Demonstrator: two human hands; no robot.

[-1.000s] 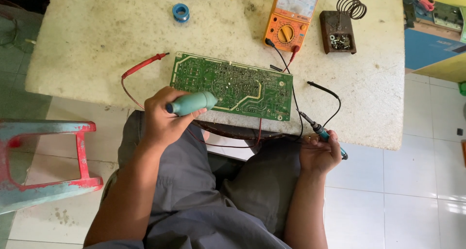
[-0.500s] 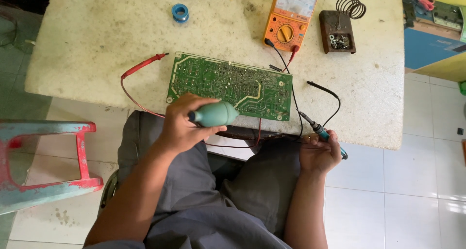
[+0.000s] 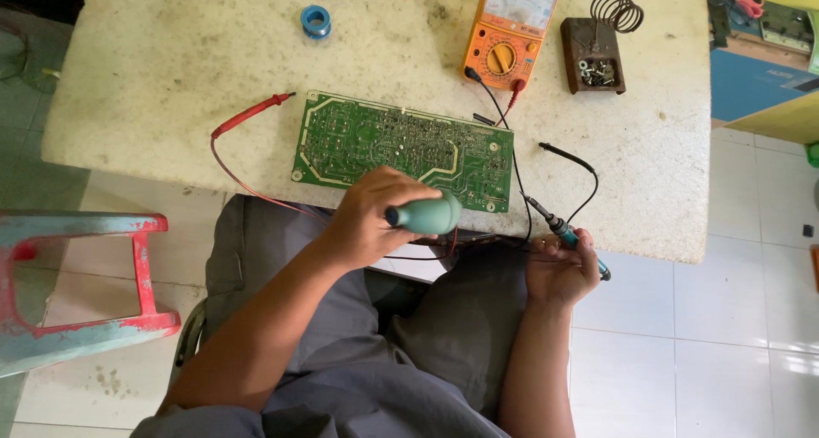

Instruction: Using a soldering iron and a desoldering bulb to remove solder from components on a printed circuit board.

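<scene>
A green circuit board (image 3: pixel 401 148) lies solder side up near the front edge of a worn white table (image 3: pixel 171 71). My left hand (image 3: pixel 371 216) grips a teal rubber bulb tool (image 3: pixel 426 214) just below the board's front edge, its tip pointing left into my palm. My right hand (image 3: pixel 559 272) rests at the table's front edge and holds a soldering iron (image 3: pixel 563 231) with a teal handle, tip pointing up and left toward the board's right end.
An orange multimeter (image 3: pixel 508 33) sits behind the board, its red probe (image 3: pixel 252 114) lying left of the board and its black probe (image 3: pixel 559 154) to the right. A coiled-spring iron stand (image 3: pixel 597 46) and a blue solder spool (image 3: pixel 316 20) sit farther back. A red-and-teal stool (image 3: pixel 77 293) stands at left.
My left hand has carried the teal bulb tool to the right along the board's front edge and turned it. My right hand with the iron has stayed put.
</scene>
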